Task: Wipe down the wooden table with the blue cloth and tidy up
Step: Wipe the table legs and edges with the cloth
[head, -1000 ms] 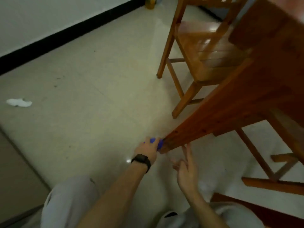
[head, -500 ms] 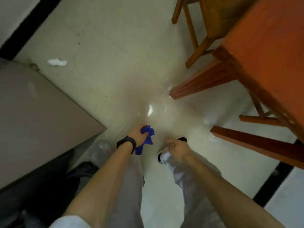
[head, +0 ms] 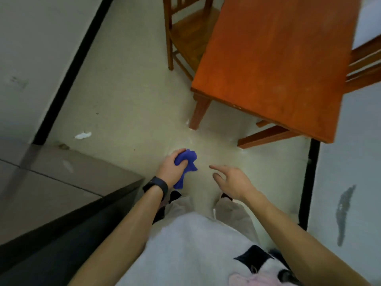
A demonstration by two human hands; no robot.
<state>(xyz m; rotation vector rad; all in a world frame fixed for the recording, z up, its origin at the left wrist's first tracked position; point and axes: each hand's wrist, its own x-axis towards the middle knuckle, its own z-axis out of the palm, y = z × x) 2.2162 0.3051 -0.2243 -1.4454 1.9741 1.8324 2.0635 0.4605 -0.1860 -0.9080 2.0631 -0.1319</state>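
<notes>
The blue cloth [head: 188,164] is bunched up in my left hand [head: 172,169], whose fingers curl round it; a dark band sits on that wrist. My right hand [head: 231,182] hovers beside it with fingers loosely spread and holds nothing. Both hands are above the floor, in front of my body. The wooden table [head: 274,58] stands ahead and to the right, its orange-brown top bare, its near leg [head: 199,114] about a hand's length beyond the cloth.
A wooden chair [head: 185,36] stands at the table's far left side, another chair [head: 365,65] at its right. A white scrap [head: 82,135] lies on the floor to the left. A grey-brown cabinet top [head: 51,182] fills the lower left. Walls with black skirting run along both sides.
I have risen from a crouch at the table leg to standing. My left hand pulled the cloth off the leg's foot; my right hand has opened out beside it.
</notes>
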